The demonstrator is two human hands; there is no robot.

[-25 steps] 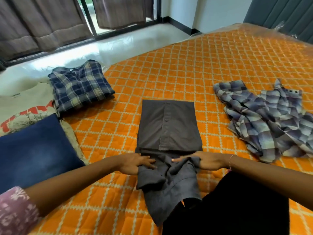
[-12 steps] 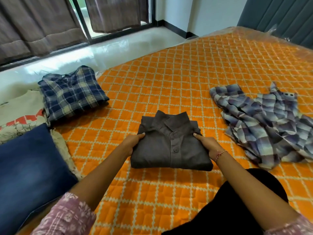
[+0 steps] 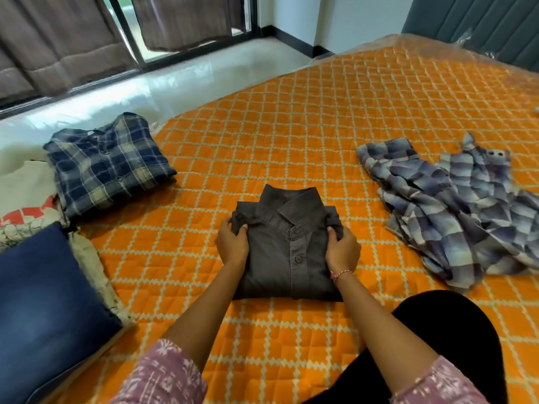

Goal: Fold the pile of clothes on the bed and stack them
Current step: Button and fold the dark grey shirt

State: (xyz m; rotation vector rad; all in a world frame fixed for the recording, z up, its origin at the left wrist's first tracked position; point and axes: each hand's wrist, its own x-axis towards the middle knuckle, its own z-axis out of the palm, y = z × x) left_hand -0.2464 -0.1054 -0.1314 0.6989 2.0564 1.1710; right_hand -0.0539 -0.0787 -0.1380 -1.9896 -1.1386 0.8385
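A folded dark grey shirt [image 3: 287, 246] lies collar-up in the middle of the orange quilted bed [image 3: 291, 135]. My left hand [image 3: 232, 243] grips its left edge and my right hand [image 3: 342, 249] grips its right edge, thumbs on top. A folded blue plaid shirt [image 3: 108, 160] lies at the left. An unfolded grey-purple checked shirt [image 3: 455, 211] lies crumpled at the right. Folded blue jeans [image 3: 43, 310] sit at the near left on a cream printed garment [image 3: 26, 199].
The bed's left edge drops to a shiny white floor [image 3: 145, 91] in front of curtained glass doors [image 3: 122, 30]. A grey padded headboard [image 3: 481, 24] stands at the far right. My dark-clothed knee [image 3: 443, 339] is at the near right.
The grey shirt went from a long strip with its lower part bunched to a compact fold, collar up. My hands moved from its lower middle to its two side edges.
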